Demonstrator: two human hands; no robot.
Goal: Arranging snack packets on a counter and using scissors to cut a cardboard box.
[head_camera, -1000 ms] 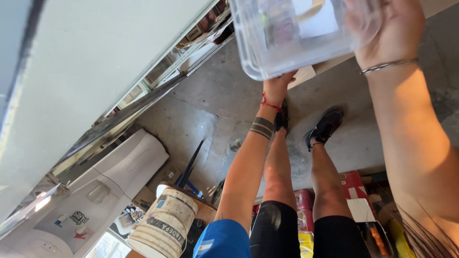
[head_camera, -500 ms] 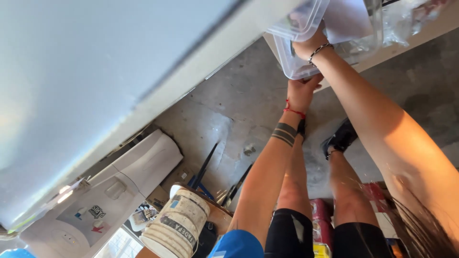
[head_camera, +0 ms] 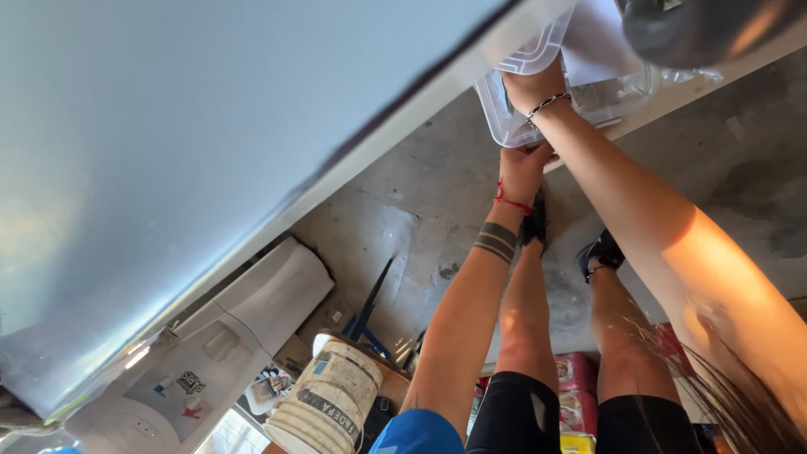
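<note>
**Both hands on a clear plastic bin**

While the left hand [head_camera: 523, 171] grips the near lower edge of the clear plastic bin [head_camera: 588, 105], fingers curled shut on it, the right hand [head_camera: 531, 84] lies against its side just above, though its fingers are mostly hidden. Beneath both forearms, a white bucket [head_camera: 328, 408] stands on the concrete floor [head_camera: 403, 219].

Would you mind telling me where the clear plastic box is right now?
In the head view, the clear plastic box is at the upper right, held by the left hand and right hand, beside the edge of the big pale panel.
</note>
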